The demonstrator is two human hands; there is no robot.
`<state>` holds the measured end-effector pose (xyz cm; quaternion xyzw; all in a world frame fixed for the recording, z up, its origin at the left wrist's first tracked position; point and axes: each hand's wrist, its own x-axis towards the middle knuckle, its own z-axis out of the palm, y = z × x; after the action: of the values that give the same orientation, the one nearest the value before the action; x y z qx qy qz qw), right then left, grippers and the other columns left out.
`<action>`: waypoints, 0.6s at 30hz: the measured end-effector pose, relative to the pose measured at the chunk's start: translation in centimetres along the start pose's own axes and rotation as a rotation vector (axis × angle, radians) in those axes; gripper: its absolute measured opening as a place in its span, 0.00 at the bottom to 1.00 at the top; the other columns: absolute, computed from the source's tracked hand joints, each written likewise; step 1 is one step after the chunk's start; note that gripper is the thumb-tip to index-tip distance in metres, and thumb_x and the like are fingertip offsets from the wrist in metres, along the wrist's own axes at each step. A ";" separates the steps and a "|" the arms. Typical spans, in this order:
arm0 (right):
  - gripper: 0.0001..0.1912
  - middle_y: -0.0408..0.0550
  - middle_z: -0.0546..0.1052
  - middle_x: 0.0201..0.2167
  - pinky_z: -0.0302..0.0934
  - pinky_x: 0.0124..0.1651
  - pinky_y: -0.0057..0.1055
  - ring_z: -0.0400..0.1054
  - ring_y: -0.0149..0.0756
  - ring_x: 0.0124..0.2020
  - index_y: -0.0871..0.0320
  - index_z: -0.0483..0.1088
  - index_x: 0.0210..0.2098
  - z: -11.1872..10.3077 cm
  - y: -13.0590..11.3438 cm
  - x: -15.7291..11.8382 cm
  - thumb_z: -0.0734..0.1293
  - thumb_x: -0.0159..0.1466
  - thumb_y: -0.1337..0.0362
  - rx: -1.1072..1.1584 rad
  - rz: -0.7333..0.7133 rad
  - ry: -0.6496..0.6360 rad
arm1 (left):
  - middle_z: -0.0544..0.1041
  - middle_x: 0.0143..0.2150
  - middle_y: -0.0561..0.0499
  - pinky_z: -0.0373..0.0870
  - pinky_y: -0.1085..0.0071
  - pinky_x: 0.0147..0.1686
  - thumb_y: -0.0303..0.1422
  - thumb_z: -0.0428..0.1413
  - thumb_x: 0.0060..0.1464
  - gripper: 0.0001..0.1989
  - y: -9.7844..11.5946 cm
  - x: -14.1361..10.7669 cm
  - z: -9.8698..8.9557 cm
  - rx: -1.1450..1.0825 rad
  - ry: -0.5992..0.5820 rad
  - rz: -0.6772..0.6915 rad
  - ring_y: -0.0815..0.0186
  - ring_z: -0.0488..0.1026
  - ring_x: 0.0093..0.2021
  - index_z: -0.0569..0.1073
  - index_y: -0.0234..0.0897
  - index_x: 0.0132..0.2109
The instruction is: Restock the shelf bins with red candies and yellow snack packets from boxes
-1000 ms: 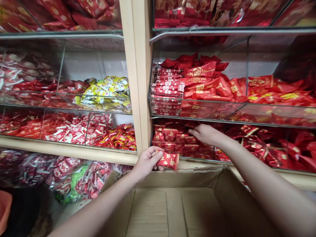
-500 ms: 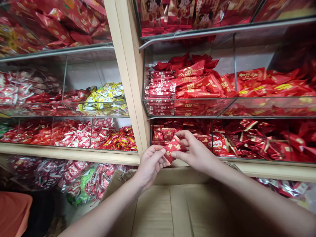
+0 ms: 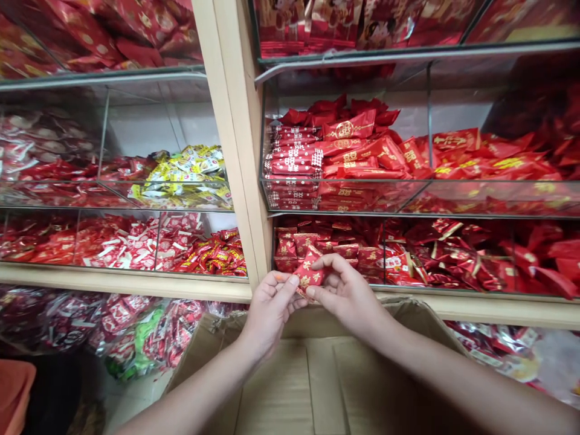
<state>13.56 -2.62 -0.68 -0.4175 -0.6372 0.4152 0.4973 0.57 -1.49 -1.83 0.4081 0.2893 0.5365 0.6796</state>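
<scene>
A small red packet with gold markings (image 3: pixel 310 273) is held between both hands in front of the lowest shelf. My left hand (image 3: pixel 274 302) pinches its lower left side between thumb and fingers. On the right side, my right hand (image 3: pixel 342 290) grips the same packet with thumb and bent fingers. Just behind it, similar red packets (image 3: pixel 306 241) lie in a bin of the lowest shelf. Beneath both hands is a large cardboard box (image 3: pixel 281 386), its flaps raised at the sides.
A wooden post (image 3: pixel 238 139) divides the shelving. Glass-fronted bins hold red wrapped sweets (image 3: pixel 385 154) on the right and yellow-white ones (image 3: pixel 188 172) on the left. Bagged sweets (image 3: pixel 136 332) lie below the left shelf. Orange cloth (image 3: pixel 16 393) shows at the lower left.
The packet is tilted differently between my fingers, and my right hand has shifted slightly left and down. The view has shifted a little, showing more of the box's rim.
</scene>
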 end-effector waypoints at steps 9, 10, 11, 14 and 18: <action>0.16 0.57 0.63 0.43 0.57 0.45 0.38 0.61 0.42 0.43 0.61 0.63 0.41 -6.4 -0.7 3.2 0.58 0.52 0.68 -0.811 -0.123 0.517 | 0.72 0.39 0.49 0.64 0.77 0.26 0.31 0.53 0.46 0.07 -0.3 -0.2 -0.9 0.318 -0.047 0.096 0.72 0.71 0.28 0.64 0.34 0.33; 0.18 0.58 0.62 0.44 0.55 0.48 0.39 0.60 0.43 0.45 0.62 0.64 0.43 -6.8 -0.6 3.5 0.58 0.53 0.69 -0.902 -0.132 0.530 | 0.71 0.39 0.49 0.64 0.77 0.27 0.31 0.53 0.47 0.06 -0.5 -0.3 -1.0 0.358 -0.074 0.103 0.72 0.71 0.28 0.64 0.34 0.33; 0.19 0.59 0.61 0.44 0.53 0.49 0.39 0.58 0.44 0.47 0.63 0.63 0.44 -7.1 -0.5 3.8 0.57 0.53 0.70 -0.964 -0.139 0.527 | 0.71 0.39 0.48 0.64 0.76 0.29 0.31 0.52 0.48 0.05 -0.8 -0.4 -1.1 0.396 -0.107 0.118 0.72 0.71 0.29 0.64 0.34 0.33; 0.20 0.61 0.61 0.45 0.52 0.51 0.39 0.57 0.46 0.49 0.64 0.62 0.46 -7.2 -0.3 4.6 0.55 0.55 0.70 -1.047 -0.112 0.494 | 0.69 0.41 0.47 0.65 0.72 0.35 0.30 0.50 0.49 0.04 -1.5 -0.6 -1.4 0.491 -0.212 0.179 0.71 0.70 0.31 0.65 0.34 0.33; 0.21 0.63 0.59 0.49 0.56 0.46 0.43 0.56 0.51 0.49 0.63 0.60 0.48 -7.0 -0.3 5.7 0.54 0.54 0.71 -1.149 -0.018 0.454 | 0.68 0.43 0.46 0.63 0.70 0.42 0.29 0.49 0.50 0.04 -2.0 -0.8 -1.8 0.652 -0.268 0.250 0.67 0.68 0.41 0.67 0.35 0.34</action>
<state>19.52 3.45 2.41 -0.6910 -0.6408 -0.0977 0.3199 -0.14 -1.98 -4.52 0.7020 0.3014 0.4369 0.4748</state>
